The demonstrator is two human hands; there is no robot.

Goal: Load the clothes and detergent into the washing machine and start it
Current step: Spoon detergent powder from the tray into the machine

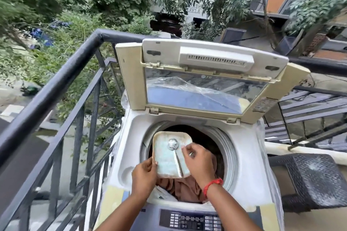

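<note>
A top-loading washing machine [242, 165] stands before me with its lid [202, 80] raised. Brown clothes [185, 187] lie in the drum. Over the drum opening I hold a squarish container of pale blue detergent powder [167, 163]. My left hand [143, 176] grips its lower left edge. My right hand [199, 161] rests on its right side, fingers pinching the handle of a metal spoon [173, 145] that lies in the powder. The control panel [189, 220] is at the bottom of the view.
A black metal railing [56, 88] runs along the left and behind the machine, with trees and a street below. A dark woven stool [309, 180] stands to the right of the machine. Clear plastic wraps the machine's sides.
</note>
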